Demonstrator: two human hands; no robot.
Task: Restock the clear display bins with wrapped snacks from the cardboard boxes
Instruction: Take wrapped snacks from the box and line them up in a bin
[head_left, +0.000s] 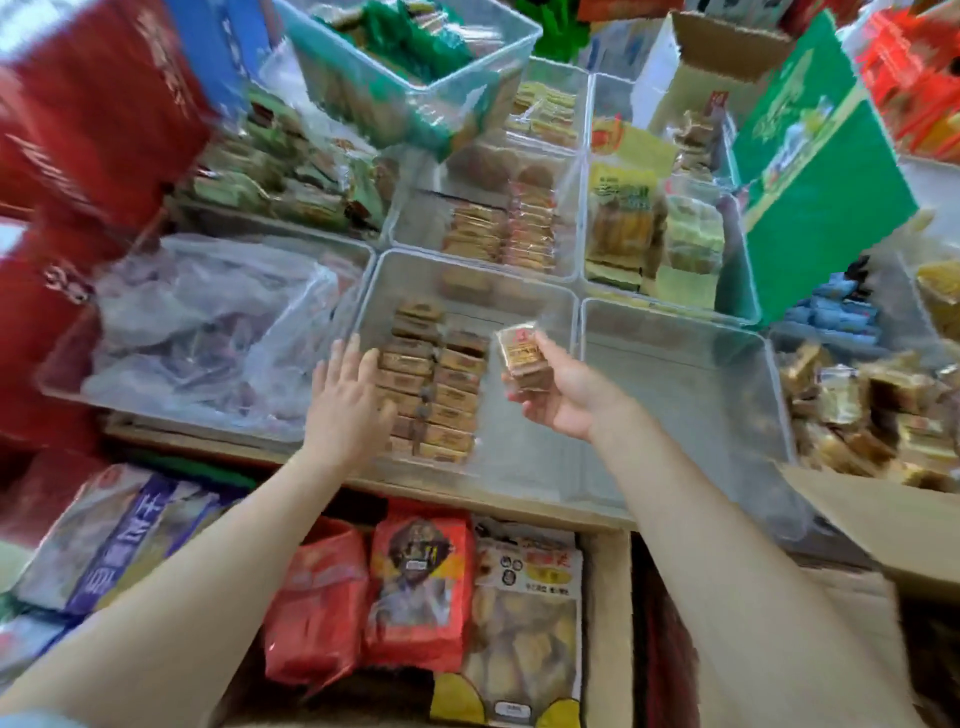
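Your right hand (558, 392) grips a wrapped snack (522, 358) above the clear bin (519, 467); your left hand (348, 400) rests open on the bin's stacked snacks (441, 395).

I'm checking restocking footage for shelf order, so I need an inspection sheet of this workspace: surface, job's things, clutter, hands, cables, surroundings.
Surface: wooden shelf edge carrying clear bins in rows.
Job's things: centre bin holds two neat rows of wrapped snacks on its left side, right side bare; cardboard box at right, with loose snacks heaped beyond its flap.
Clutter: crumpled plastic bag fills the left bin; the bin at right looks empty.
Hands: left hand flat, fingers straight on the rows; right hand holds a small stack of snacks above the centre bin.
Cables: nothing seen.
Surroundings: bagged snacks on the shelf below; red boxes at left, green box at right.
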